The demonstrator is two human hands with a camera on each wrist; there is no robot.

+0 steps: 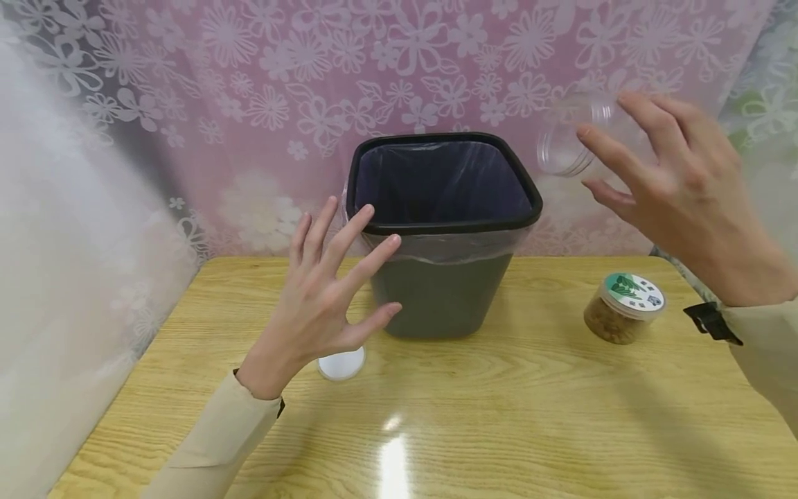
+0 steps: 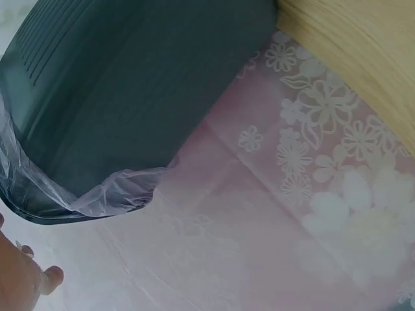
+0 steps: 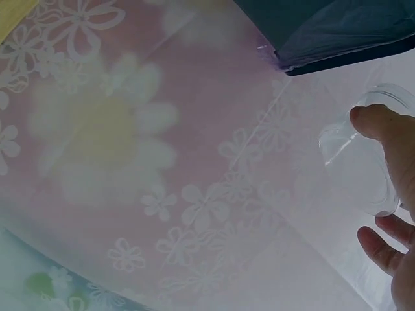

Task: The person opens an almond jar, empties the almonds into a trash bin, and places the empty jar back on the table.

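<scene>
A clear plastic jar [image 1: 564, 142] is held tilted in the air by my right hand [image 1: 679, 166], thumb and fingers gripping its sides, right of the bin's rim. The right wrist view shows the same see-through jar [image 3: 363, 162] with the thumb across it; nothing can be made out inside. My left hand [image 1: 330, 284] has its fingers spread in front of the near left corner of the bin, holding nothing; whether a fingertip touches the rim, I cannot tell. The dark grey bin [image 1: 442, 298] stands upright, lined with a thin see-through bag [image 1: 461, 246] folded over its black rim.
On the table [image 1: 499, 416], a lidded jar [image 1: 623, 308] with brown contents and a green-and-white label stands at the right. A white round lid [image 1: 341, 364] lies below the left hand, partly covered. Behind the bin hangs a pink flowered curtain [image 1: 268, 104].
</scene>
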